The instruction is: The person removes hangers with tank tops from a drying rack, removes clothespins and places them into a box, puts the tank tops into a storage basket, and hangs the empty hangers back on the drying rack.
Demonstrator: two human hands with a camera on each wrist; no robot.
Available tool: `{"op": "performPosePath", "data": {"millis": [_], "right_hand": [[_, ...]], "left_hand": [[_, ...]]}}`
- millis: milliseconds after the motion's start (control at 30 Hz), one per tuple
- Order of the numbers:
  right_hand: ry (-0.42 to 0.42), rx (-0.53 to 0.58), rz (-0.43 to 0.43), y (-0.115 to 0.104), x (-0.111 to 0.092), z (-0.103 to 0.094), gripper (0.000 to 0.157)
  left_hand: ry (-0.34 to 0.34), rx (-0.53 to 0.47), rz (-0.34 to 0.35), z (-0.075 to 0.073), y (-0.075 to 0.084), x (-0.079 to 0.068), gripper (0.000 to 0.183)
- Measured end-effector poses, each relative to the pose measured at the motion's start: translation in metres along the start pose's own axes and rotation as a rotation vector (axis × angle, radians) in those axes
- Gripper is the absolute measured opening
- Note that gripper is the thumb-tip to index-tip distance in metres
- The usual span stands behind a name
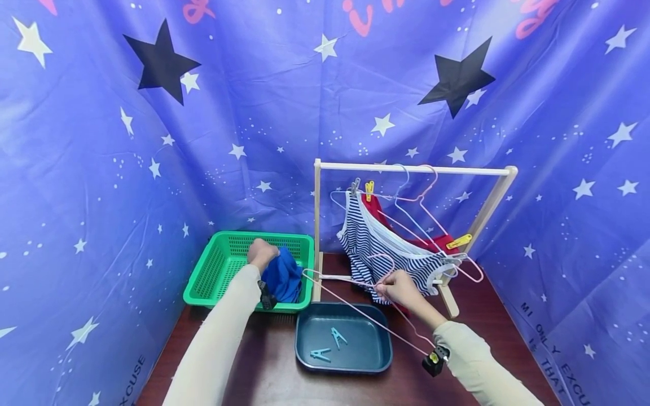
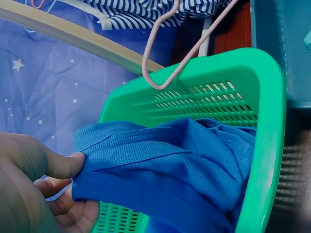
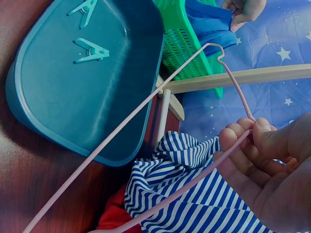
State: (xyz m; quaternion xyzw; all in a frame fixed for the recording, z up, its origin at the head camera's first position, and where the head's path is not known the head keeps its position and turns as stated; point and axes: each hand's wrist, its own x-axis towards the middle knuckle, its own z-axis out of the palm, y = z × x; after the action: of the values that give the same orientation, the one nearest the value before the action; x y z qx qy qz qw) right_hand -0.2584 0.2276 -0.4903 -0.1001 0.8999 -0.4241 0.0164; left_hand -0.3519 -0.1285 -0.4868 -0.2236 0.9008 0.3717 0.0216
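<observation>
My left hand [image 1: 262, 252] pinches the edge of a blue garment [image 2: 160, 165] inside the green basket [image 1: 203, 276]; thumb and fingers meet on its ribbed band in the left wrist view. In my right hand [image 1: 403, 290] is a pink clothes hanger [image 1: 358, 310], gripped near its neck between thumb and fingers. One end of that hanger reaches over the basket's right side. Behind the right hand, a striped garment [image 1: 373, 237] hangs clipped on a blue hanger [image 1: 406, 211]. A red garment [image 1: 373, 210] hangs behind it on another pink hanger [image 1: 431, 214].
A wooden rack [image 1: 355, 166] carries the hung garments. In front of it, a dark teal tray [image 1: 350, 361] holds two light-blue clothespins [image 1: 321, 354]. Yellow pegs [image 1: 459, 242] grip the red garment. A purple starry cloth [image 1: 284, 113] encloses the brown table [image 1: 269, 361].
</observation>
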Motion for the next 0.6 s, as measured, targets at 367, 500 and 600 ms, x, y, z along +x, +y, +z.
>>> {"op": "performPosePath", "data": {"millis": [367,500,600], "right_hand": [[-0.004,-0.014,0.029,-0.0013,-0.0022,0.0010,0.015],[-0.004,-0.012,0.028,-0.0016,-0.0020,0.0018,0.013],[-0.005,-0.009,0.025,-0.0008,-0.0012,0.0017,0.013]], "left_hand": [[-0.029,0.137,0.024,0.0087,0.0063,0.0044,0.019],[-0.054,0.165,0.007,0.0078,0.0073,0.0082,0.021],[-0.063,0.194,-0.011,0.0074,0.0085,0.0099,0.027]]}}
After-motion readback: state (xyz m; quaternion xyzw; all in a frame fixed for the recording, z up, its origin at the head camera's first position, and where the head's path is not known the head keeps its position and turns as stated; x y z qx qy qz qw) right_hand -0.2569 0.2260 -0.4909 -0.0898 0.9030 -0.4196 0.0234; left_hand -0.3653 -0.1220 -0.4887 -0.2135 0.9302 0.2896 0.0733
